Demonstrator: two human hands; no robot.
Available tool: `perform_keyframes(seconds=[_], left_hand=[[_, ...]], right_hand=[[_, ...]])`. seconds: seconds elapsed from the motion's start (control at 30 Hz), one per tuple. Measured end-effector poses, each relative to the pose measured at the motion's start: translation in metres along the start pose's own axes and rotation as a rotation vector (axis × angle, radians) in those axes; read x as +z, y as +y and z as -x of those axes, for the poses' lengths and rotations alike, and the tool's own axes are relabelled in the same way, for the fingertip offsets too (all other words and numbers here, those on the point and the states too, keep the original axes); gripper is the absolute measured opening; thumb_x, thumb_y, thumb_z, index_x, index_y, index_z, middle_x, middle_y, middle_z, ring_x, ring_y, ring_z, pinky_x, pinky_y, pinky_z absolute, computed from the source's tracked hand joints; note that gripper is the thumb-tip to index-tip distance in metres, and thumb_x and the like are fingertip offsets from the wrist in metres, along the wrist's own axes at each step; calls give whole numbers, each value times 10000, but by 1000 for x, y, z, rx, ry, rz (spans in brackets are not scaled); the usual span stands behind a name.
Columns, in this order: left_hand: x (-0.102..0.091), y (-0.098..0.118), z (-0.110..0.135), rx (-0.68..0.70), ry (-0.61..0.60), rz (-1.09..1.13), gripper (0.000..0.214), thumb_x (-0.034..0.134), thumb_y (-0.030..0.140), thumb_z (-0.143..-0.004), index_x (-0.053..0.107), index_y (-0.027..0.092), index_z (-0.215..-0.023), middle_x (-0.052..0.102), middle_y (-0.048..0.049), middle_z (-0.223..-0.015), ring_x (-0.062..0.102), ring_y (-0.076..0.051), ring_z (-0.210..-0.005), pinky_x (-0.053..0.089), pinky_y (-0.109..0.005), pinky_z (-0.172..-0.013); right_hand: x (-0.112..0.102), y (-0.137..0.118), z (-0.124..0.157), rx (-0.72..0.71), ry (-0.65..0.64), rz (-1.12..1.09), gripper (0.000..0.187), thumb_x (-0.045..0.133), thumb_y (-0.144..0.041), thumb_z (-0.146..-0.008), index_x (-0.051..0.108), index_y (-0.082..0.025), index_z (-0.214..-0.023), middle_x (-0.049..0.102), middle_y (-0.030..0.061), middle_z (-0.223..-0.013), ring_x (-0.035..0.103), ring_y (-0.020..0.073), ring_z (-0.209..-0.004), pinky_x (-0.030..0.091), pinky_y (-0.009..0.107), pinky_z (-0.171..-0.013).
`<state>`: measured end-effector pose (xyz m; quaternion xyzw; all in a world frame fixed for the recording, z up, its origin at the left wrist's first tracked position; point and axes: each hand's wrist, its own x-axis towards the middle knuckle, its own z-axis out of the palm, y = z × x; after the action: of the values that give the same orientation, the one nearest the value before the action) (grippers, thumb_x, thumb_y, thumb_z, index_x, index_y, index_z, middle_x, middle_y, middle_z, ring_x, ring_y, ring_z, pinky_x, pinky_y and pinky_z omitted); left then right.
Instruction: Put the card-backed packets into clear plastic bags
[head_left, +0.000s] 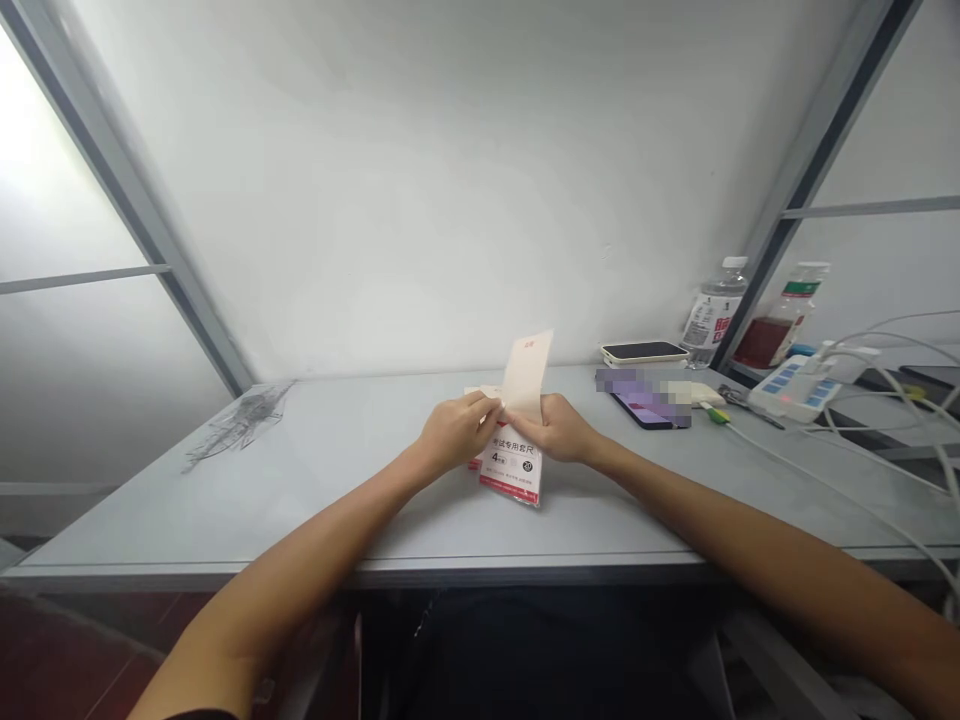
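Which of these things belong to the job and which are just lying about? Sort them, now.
In use: the left hand, the right hand, the cream paper sheet held between them, the red-and-white printed packet beneath them.

Lying about: the plastic water bottle, the bottle of reddish liquid, the white power strip, the phone.

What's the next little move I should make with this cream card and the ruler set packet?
Probably draw the cream card a little straight up, keeping the ruler set packet steady. The card already stands above the packet, and your left hand and right hand both hold its lower part, so a short lift seems the gentlest move.
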<state>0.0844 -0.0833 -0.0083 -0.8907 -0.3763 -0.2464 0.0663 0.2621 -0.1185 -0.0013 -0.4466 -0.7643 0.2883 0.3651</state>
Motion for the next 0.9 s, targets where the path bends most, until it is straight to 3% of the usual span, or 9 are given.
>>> perform_keyframes(seconds=[0.27,0.5,0.7,0.9], left_hand=[[2,2,1,-15,-21,-6,355,275,291,-913,605,188,-834,627,-43,-830,537,-123,-637,354,-247,-555],[-10,9,0,-54,3,96,342,346,323,-881,576,220,-1112,639,-48,-961,571,-116,-689,390,-229,-583],[-13,5,-2,-19,-33,129,355,328,331,-883,646,197,-802,645,-36,-773,546,-113,-631,385,-227,-603],[-10,3,-2,-21,-58,219,331,361,297,-849,630,177,-699,644,-12,-658,524,-98,-561,353,-208,-553]], right_hand=[[2,5,0,2,-15,59,236,448,-319,-818,588,-160,-714,607,22,-632,551,157,-595,411,244,-529],[3,0,3,-59,-24,92,206,436,-265,-817,601,-168,-741,615,18,-655,556,146,-600,410,241,-549],[3,0,2,-28,-9,97,224,446,-292,-815,605,-161,-726,618,25,-648,555,150,-597,408,237,-541],[1,3,0,-31,-9,70,247,471,-333,-807,629,-153,-747,636,29,-653,566,157,-593,401,234,-506]])
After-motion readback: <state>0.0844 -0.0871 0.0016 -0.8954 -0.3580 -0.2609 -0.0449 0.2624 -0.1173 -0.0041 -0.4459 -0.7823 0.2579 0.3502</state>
